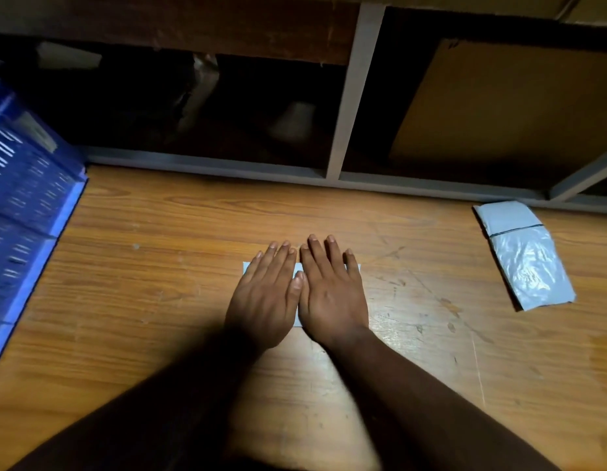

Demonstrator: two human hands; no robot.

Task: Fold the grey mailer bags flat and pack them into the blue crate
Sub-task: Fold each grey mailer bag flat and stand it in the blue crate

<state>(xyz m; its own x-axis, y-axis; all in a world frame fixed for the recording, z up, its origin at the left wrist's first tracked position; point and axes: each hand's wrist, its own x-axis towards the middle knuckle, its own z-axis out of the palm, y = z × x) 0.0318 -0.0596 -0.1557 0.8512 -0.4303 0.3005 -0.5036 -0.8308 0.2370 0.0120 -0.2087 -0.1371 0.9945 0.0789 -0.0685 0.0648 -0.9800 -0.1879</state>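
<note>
Pressing a folded mailer bag (298,270) flat, left hand (266,300) and right hand (332,297) are lying side by side, fingers straight. Another bag (524,254) is sitting right; blue crate (26,198) left.

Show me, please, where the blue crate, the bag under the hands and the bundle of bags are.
blue crate (30,185): head view, on its slatted side wall at the left.
mailer bag under the hands (355,266): head view, on its bare far right corner.
bundle of mailer bags (529,263): head view, on its glossy top face.
</note>
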